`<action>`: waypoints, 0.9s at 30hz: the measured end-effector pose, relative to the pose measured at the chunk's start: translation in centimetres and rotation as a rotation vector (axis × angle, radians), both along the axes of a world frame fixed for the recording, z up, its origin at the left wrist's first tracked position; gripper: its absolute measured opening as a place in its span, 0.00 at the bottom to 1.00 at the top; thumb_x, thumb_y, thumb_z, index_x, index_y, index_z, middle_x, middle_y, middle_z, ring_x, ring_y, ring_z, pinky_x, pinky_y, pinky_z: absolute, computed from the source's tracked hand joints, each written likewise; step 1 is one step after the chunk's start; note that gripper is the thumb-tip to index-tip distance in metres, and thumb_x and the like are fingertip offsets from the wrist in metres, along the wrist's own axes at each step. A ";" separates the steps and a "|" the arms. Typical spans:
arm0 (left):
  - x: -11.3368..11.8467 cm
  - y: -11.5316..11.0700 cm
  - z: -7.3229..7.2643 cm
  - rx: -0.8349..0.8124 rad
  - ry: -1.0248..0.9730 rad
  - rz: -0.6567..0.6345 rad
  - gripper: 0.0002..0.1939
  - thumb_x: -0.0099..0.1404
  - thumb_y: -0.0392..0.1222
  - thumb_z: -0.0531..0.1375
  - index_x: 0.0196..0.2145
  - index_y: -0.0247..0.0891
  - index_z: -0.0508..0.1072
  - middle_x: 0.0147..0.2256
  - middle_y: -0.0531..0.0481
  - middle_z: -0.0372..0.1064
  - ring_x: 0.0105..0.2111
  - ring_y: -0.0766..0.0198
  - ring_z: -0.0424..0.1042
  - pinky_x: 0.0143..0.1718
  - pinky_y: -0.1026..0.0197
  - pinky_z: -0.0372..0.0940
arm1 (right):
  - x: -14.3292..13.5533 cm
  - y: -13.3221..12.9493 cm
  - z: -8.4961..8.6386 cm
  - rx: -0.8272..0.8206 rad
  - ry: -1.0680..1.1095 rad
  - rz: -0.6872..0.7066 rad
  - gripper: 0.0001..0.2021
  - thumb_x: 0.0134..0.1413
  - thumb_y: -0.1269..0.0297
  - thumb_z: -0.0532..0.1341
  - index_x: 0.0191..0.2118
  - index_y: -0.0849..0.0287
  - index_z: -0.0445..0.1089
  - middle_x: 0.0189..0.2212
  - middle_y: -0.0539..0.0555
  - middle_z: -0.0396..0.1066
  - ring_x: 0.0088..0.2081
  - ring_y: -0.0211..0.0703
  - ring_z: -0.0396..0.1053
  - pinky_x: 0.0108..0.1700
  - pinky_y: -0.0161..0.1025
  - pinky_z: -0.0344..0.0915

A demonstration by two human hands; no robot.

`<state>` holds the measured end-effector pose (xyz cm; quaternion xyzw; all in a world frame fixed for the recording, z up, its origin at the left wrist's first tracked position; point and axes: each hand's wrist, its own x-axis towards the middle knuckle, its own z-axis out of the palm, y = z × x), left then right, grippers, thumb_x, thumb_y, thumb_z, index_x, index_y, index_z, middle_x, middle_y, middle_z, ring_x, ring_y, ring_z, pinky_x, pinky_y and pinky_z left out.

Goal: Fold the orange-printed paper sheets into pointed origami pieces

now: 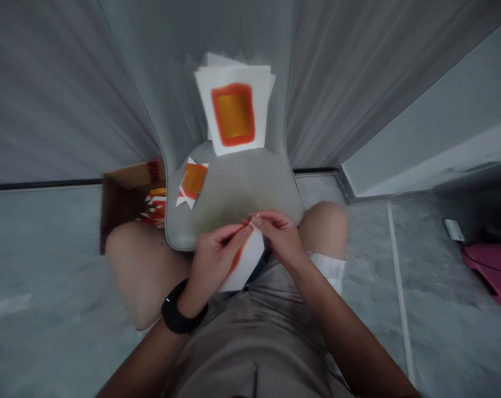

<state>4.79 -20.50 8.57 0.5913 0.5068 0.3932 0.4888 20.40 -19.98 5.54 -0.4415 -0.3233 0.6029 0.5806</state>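
Observation:
Between my two hands is a white sheet of paper (250, 255) with an orange-red printed patch, held above my lap and partly folded. My left hand (214, 255), with a black band on the wrist, pinches its left edge. My right hand (281, 236) has its thumb and fingers closed on the upper corner, close to the left fingertips. A folded paper piece (193, 181) in orange, gold and white lies on the left of the chair seat. Against the chair back leans a stack of white sheets (234, 74), the front one with a red-bordered gold rectangle.
The grey chair (250, 188) stands before my knees. Left of it is a cardboard box (126, 182) with several folded red, white and gold papers inside. A pink object (493, 271) and a small white item (453, 229) are on the floor at right. Grey curtains hang behind.

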 end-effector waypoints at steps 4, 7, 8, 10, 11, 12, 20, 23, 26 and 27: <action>-0.1 0.0 0.0 -0.010 -0.007 -0.002 0.12 0.68 0.53 0.67 0.41 0.45 0.86 0.40 0.51 0.84 0.36 0.61 0.80 0.38 0.62 0.73 | 0.0 -0.1 0.0 -0.018 -0.022 0.000 0.13 0.45 0.48 0.77 0.34 0.47 0.82 0.39 0.51 0.84 0.46 0.49 0.81 0.53 0.50 0.76; -0.2 0.0 -0.2 -0.010 -0.007 0.006 0.12 0.67 0.53 0.67 0.41 0.45 0.86 0.41 0.52 0.84 0.37 0.61 0.80 0.38 0.62 0.73 | -0.1 -0.2 -0.2 -0.015 -0.019 -0.025 0.12 0.45 0.49 0.77 0.34 0.48 0.82 0.38 0.51 0.84 0.45 0.48 0.81 0.53 0.49 0.76; -0.2 0.0 -0.2 -0.014 -0.008 0.004 0.12 0.68 0.53 0.67 0.41 0.46 0.86 0.41 0.52 0.84 0.37 0.61 0.80 0.39 0.62 0.73 | -0.1 -0.3 -0.2 -0.014 -0.014 -0.032 0.12 0.45 0.49 0.77 0.34 0.48 0.82 0.38 0.50 0.84 0.45 0.48 0.81 0.53 0.49 0.76; -0.2 -0.1 -0.3 -0.020 -0.009 0.002 0.12 0.68 0.53 0.67 0.42 0.46 0.86 0.41 0.52 0.84 0.38 0.61 0.80 0.40 0.62 0.73 | -0.2 -0.3 -0.4 -0.014 -0.005 -0.036 0.12 0.45 0.49 0.77 0.34 0.47 0.82 0.38 0.50 0.84 0.44 0.48 0.81 0.52 0.49 0.76; -0.2 -0.1 -0.4 -0.023 -0.009 0.001 0.12 0.67 0.53 0.68 0.42 0.45 0.86 0.41 0.52 0.84 0.37 0.61 0.80 0.39 0.62 0.73 | -0.2 -0.3 -0.4 -0.015 -0.003 -0.031 0.13 0.44 0.49 0.77 0.35 0.47 0.82 0.37 0.50 0.84 0.43 0.47 0.81 0.52 0.48 0.76; -0.2 -0.1 -0.4 -0.026 -0.007 -0.001 0.13 0.67 0.53 0.68 0.42 0.45 0.86 0.40 0.52 0.84 0.37 0.61 0.79 0.38 0.62 0.72 | -0.2 -0.4 -0.4 -0.014 -0.001 -0.029 0.13 0.44 0.49 0.77 0.35 0.47 0.82 0.37 0.50 0.84 0.42 0.47 0.81 0.51 0.47 0.77; -0.3 -0.3 -0.3 -0.048 -0.004 -0.041 0.13 0.68 0.53 0.67 0.39 0.43 0.86 0.37 0.51 0.83 0.35 0.61 0.78 0.36 0.62 0.71 | -0.4 -0.6 -0.1 -0.045 0.032 -0.057 0.11 0.45 0.50 0.76 0.32 0.49 0.82 0.34 0.50 0.84 0.39 0.46 0.82 0.46 0.43 0.77; -0.5 -0.2 -0.4 -0.074 -0.010 -0.064 0.13 0.67 0.53 0.67 0.38 0.42 0.86 0.37 0.50 0.83 0.34 0.61 0.77 0.35 0.63 0.71 | -0.3 -0.8 0.0 -0.068 0.016 -0.036 0.11 0.45 0.50 0.76 0.32 0.49 0.82 0.32 0.50 0.84 0.39 0.48 0.82 0.45 0.44 0.77; -1.0 -0.3 -0.7 -0.102 -0.006 -0.090 0.13 0.66 0.53 0.67 0.40 0.43 0.86 0.37 0.50 0.83 0.34 0.61 0.78 0.36 0.63 0.71 | -0.1 -0.8 0.2 -0.088 -0.026 -0.040 0.12 0.46 0.49 0.75 0.32 0.50 0.82 0.31 0.51 0.83 0.37 0.46 0.81 0.43 0.43 0.77; -1.2 -0.4 -0.8 -0.107 0.002 -0.095 0.13 0.66 0.53 0.67 0.40 0.43 0.86 0.37 0.49 0.83 0.34 0.61 0.78 0.36 0.63 0.71 | 0.0 -0.8 0.3 -0.095 -0.043 -0.056 0.13 0.46 0.49 0.75 0.32 0.51 0.81 0.31 0.51 0.83 0.35 0.45 0.80 0.42 0.43 0.77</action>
